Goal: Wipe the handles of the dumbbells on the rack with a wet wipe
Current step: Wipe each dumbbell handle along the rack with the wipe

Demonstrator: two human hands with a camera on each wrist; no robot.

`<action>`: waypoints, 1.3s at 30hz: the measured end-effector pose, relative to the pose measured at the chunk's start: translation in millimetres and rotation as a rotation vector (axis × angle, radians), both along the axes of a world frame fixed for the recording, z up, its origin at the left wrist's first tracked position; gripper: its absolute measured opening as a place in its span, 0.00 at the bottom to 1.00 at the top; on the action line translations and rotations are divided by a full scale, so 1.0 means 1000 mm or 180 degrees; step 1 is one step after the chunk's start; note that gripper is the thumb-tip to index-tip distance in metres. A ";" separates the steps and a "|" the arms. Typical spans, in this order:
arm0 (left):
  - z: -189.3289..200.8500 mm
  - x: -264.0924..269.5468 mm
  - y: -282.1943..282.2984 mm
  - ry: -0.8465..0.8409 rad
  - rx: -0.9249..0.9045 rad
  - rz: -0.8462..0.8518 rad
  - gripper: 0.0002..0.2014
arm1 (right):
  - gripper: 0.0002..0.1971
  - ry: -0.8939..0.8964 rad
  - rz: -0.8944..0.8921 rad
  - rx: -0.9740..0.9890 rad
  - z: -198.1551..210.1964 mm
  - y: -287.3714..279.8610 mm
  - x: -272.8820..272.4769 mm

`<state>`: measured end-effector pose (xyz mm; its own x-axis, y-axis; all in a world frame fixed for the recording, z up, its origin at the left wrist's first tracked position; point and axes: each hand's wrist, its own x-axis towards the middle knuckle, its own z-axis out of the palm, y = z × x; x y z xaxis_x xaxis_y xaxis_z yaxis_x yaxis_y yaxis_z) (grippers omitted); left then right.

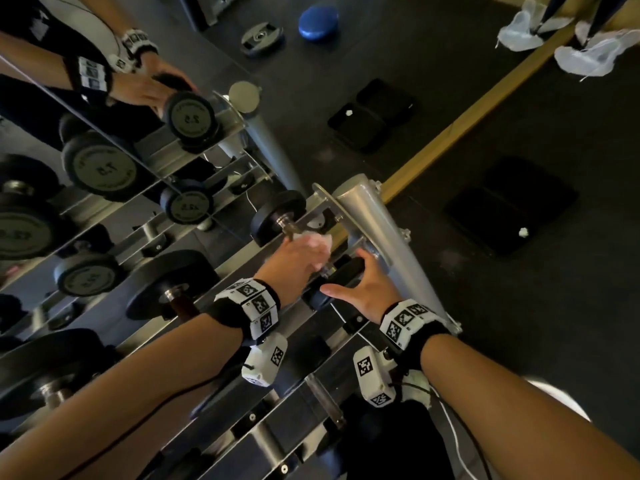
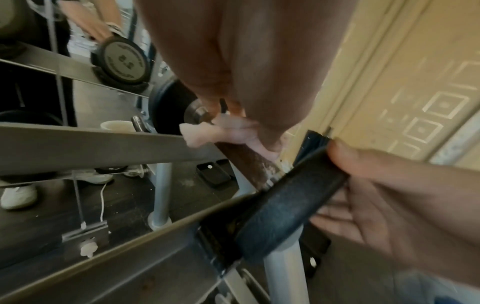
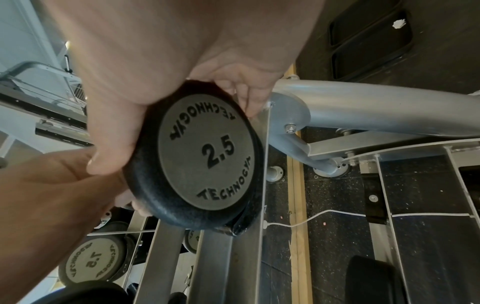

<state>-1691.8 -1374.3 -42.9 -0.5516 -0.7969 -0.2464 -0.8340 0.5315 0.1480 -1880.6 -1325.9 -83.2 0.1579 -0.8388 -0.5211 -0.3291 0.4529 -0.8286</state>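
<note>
A small black 2.5 dumbbell (image 1: 277, 216) lies on the steel rack (image 1: 374, 216) at its right end. My left hand (image 1: 298, 258) is curled over the dumbbell's handle (image 2: 249, 162) and holds a crumpled pale wet wipe (image 1: 320, 241) (image 2: 223, 131) against it. My right hand (image 1: 358, 280) grips the near end plate (image 3: 207, 156) (image 2: 285, 205), thumb on one side of the rim and fingers on the other. The wipe and fingers hide most of the handle; only a brownish stretch near the plate shows.
A larger dumbbell (image 1: 169, 282) sits on the same rail to the left, with more below. A mirror behind the rack reflects a 7.5 dumbbell (image 1: 100, 168) and my hands. Black mats (image 1: 509, 209) lie on the dark floor to the right. A white cable (image 3: 324, 216) runs under the rack.
</note>
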 end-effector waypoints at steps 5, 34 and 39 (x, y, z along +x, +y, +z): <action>0.012 0.010 -0.011 0.0229 0.0573 -0.0381 0.28 | 0.57 0.0022 -0.0049 -0.0070 0.002 0.003 0.001; 0.015 0.013 -0.048 -0.0154 0.0963 -0.0455 0.18 | 0.56 -0.0345 -0.0251 -0.0182 0.001 0.006 0.005; 0.010 0.015 -0.052 -0.0406 0.0600 -0.0180 0.17 | 0.57 -0.0399 -0.0260 -0.0138 -0.003 0.005 0.005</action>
<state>-1676.7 -1425.9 -32.6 -0.5488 -0.6990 -0.4585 -0.8221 0.5508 0.1441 -1875.7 -1320.8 -85.9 0.1496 -0.8728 -0.4645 -0.1853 0.4367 -0.8803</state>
